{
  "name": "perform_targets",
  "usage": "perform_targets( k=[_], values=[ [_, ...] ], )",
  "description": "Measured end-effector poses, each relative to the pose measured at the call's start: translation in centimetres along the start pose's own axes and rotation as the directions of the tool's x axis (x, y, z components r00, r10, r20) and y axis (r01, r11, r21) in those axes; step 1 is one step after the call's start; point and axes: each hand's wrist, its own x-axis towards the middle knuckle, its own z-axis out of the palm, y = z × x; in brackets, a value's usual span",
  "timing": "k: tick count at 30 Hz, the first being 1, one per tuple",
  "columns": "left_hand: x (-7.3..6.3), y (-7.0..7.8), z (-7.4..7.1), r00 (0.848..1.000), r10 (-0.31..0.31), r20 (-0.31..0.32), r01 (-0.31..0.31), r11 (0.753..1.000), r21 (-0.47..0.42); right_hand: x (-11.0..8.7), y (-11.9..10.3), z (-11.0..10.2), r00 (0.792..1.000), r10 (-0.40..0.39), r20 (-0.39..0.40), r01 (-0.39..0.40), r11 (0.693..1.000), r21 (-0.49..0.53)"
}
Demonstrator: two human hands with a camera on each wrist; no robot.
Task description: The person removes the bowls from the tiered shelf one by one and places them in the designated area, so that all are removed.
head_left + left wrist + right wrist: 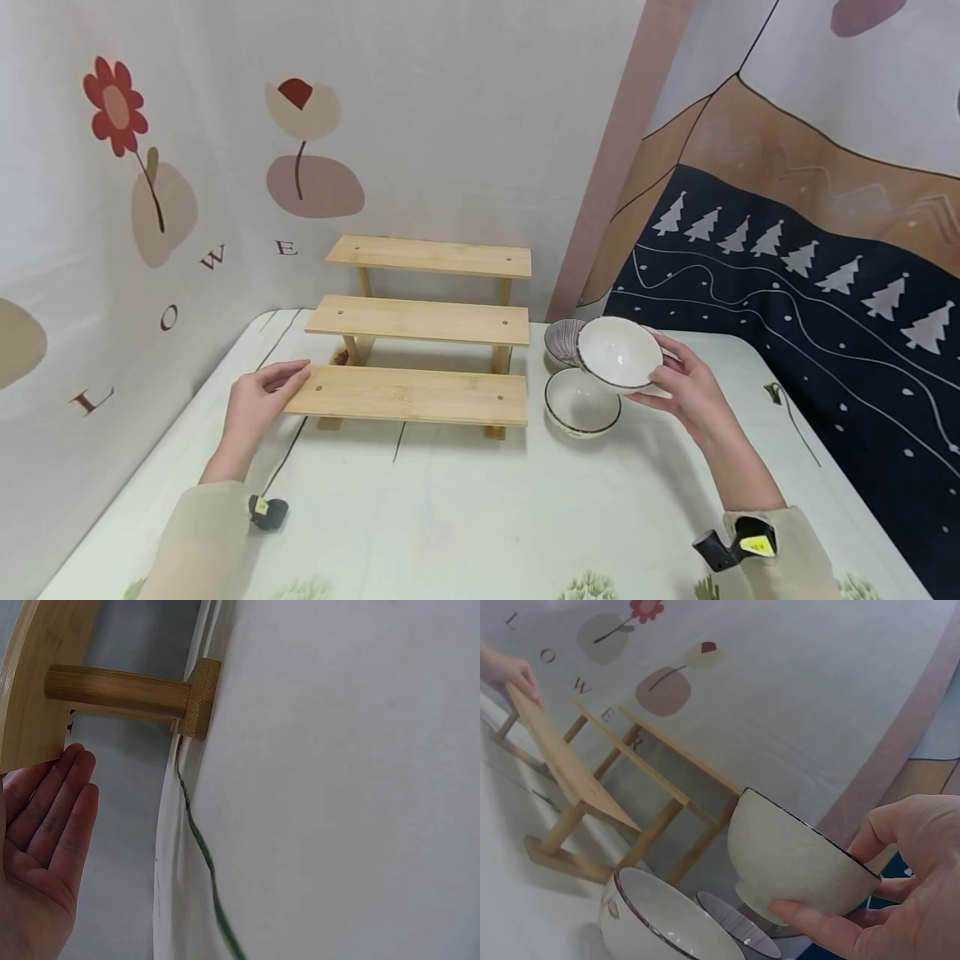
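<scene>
A three-tier wooden display stand [408, 396] stands on the table, its steps rising toward the back. At the left end of its lowest board, my left hand [258, 404] pinches the corner. Its other fingers [71, 814] stretch out beside the board's end in the left wrist view. My right hand [686, 383] holds a white bowl [618, 352] with a dark rim, thumb at the rim and fingers against its outside. That bowl is tilted, raised above the table. Below it sits another white bowl [583, 403], and a purple striped bowl [562, 340] is partly hidden behind.
The two standing bowls are close to the stand's right end. A light cloth [457, 517] covers the table. Patterned curtains [465, 125] hang behind and to the left, and a dark tree-printed cloth [810, 333] hangs at the right.
</scene>
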Motion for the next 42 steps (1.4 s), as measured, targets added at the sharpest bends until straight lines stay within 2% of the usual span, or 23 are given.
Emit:
perform_targets(
  k=[18, 28, 33, 42],
  values=[
    [-0.3, 0.1, 0.0, 1.0, 0.007, -0.001, -0.007, 1.0, 0.004, -1.1, 3.1, -3.9, 0.999, 0.014, -0.043, -0.011, 0.998, 0.064],
    [-0.3, -0.1, -0.1, 1.0, 0.017, -0.004, -0.017, 1.0, -0.009, -1.7, 4.3, -5.5, 0.994, 0.08, -0.074, -0.075, 0.995, 0.063],
    [-0.3, -0.1, -0.1, 1.0, 0.013, -0.008, -0.013, 1.0, -0.01, -1.8, 5.1, -6.2, 0.993, 0.101, -0.06, -0.096, 0.993, 0.075],
    [-0.2, 0.0, -0.1, 1.0, 0.013, -0.005, -0.013, 1.0, -0.01, -1.7, 6.1, -6.6, 0.986, 0.149, -0.072, -0.145, 0.988, 0.058]
  ],
)
